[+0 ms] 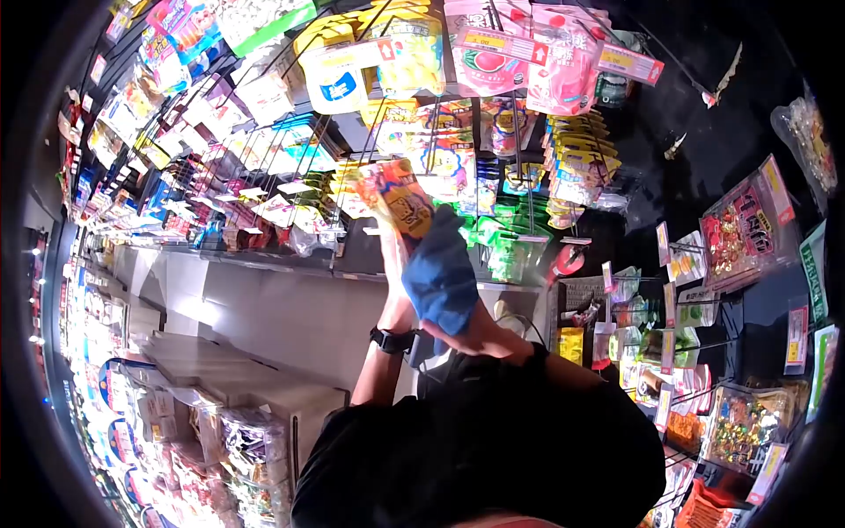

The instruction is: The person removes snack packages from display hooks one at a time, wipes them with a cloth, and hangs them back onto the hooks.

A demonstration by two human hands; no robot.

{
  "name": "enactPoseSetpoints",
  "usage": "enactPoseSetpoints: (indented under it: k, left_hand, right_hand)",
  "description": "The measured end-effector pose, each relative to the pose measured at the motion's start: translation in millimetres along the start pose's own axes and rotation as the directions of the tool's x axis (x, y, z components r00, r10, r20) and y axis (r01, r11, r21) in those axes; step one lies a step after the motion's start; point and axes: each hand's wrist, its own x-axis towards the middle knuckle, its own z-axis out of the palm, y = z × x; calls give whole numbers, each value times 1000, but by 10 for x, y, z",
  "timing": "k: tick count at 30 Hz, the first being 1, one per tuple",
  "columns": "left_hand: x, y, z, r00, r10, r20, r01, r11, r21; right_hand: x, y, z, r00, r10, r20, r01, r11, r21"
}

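My left hand (398, 297), with a dark watch on its wrist, is closed on a colourful snack bag (403, 198) in orange, yellow and purple. The bag is held up in front of the hanging rack. A blue cloth (440, 273) covers most of my right hand (465, 331), whose fingers are hidden beneath it. The cloth lies against the lower right part of the bag. Just behind the bag hang more brightly coloured snack bags (444, 154) on metal hooks.
Yellow pouches (334, 84) and pink pouches (563, 66) with price tags hang above. Green bags (515, 255) hang lower. Hooks and packets (748, 233) project from a dark panel at right. Pale boxes (255, 378) and wrapped goods (251, 453) stand at lower left, beside the grey floor (299, 312).
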Motion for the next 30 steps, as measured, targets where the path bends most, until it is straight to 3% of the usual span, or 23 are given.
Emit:
enactPoseSetpoints:
  k: [1, 3, 4, 5, 7, 8, 10, 11, 12, 15, 16, 17, 18, 19, 20, 21, 22, 24, 25, 26, 28, 29, 30]
  left_hand:
    - [8, -246, -178, 999, -36, -12, 36, 999, 12]
    - [22, -589, -390, 993, -108, -37, 110, 993, 32]
    - [-25, -703, -395, 968, -224, -113, 213, 972, -104]
    - [-58, -754, -364, 969, -198, -150, 171, 970, -172]
    - [-57, -665, -316, 981, 44, -187, -2, 976, 216]
    - [-42, -587, -260, 972, 161, -169, -81, 912, 402]
    - [21, -422, -112, 924, 375, -70, -217, 667, 713]
    - [48, -348, -50, 887, 462, 4, -262, 497, 827]
    - [53, -300, -10, 845, 527, 90, -286, 305, 908]
    - [28, -263, -8, 923, 380, 61, -196, 326, 925]
    - [-9, -246, 44, 941, 340, 4, -179, 487, 855]
    - [33, -339, -100, 938, 345, 37, -206, 467, 860]
    - [15, -291, -122, 890, 454, 43, -256, 418, 872]
    - [34, -344, -253, 927, 371, -50, -229, 668, 708]
    - [53, -392, -386, 958, 261, -116, -175, 858, 484]
    - [21, -274, -380, 981, 72, -177, -17, 955, 296]
    - [86, -370, -599, 996, 30, -88, -11, 978, 207]
    - [92, -376, -665, 984, -154, 93, 142, 982, 123]
    - [85, -501, -712, 974, -161, 157, 172, 983, -62]
    - [112, -668, -771, 975, -116, 187, 143, 981, -133]
    - [-44, -588, -403, 984, -82, 156, 115, 970, -215]
    - [-50, -806, -540, 980, -197, -39, 181, 950, -256]
    - [-61, -813, -596, 910, -413, 27, 363, 768, -527]
  right_hand:
    - [-11, 230, 153, 999, 19, -43, -22, 997, -77]
    - [261, 89, -63, 974, 212, -83, -177, 934, 311]
    - [419, 29, -157, 950, 295, -102, -215, 855, 472]
    - [531, 117, -181, 911, 413, 11, -329, 708, 625]
    - [664, 205, -210, 814, 522, 256, -493, 384, 781]
    - [725, -80, -467, 855, 443, 269, -505, 599, 621]
    - [631, -118, -440, 890, 399, 219, -446, 669, 595]
    - [599, -194, -474, 861, 431, 271, -488, 547, 680]
    - [537, -100, -437, 828, 500, 252, -545, 615, 571]
    - [472, -32, -349, 836, 522, 170, -443, 458, 771]
    - [406, 192, -254, 840, 536, 80, -416, 543, 730]
    - [356, 309, -229, 833, 553, -32, -355, 577, 735]
    - [317, 356, -227, 814, 562, -146, -291, 612, 736]
    - [225, 392, -329, 660, 748, -71, -460, 477, 749]
    - [167, 509, -393, 611, 792, -6, -482, 378, 790]
    - [93, 663, -433, 615, 784, 83, -442, 256, 860]
    - [17, 801, -463, 625, 762, 169, -399, 125, 909]
    - [-5, 750, -618, 614, 762, 205, -498, 172, 850]
    - [-11, 800, -623, 618, 764, 185, -490, 190, 851]
    - [-32, 822, -616, 620, 767, 164, -482, 208, 851]
    - [-93, 700, -645, 685, 725, 73, -363, 253, 897]
    - [-96, 731, -674, 693, 713, 108, -360, 213, 908]
    - [-97, 750, -696, 700, 700, 144, -360, 171, 917]
